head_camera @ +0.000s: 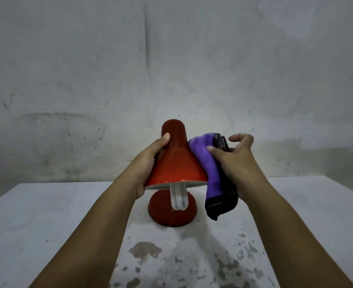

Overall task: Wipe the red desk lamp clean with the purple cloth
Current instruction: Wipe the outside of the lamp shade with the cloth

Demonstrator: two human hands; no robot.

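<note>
The left hand (148,163) is gripping the red desk lamp (176,161) by its shade's left side. The right hand (237,163) is pinching the purple cloth (210,173), pressing it against the shade's right side. Below both hands, the lamp's base is sitting on the white table (46,225).

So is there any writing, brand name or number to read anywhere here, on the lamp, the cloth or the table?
None that can be read.
Red desk lamp: plain shade and base, no label showing.
Purple cloth: no tag or print; its dark edge is bare.
White bulb: no marking legible.
Table and wall: only stains and scuffs, no letters.
</note>
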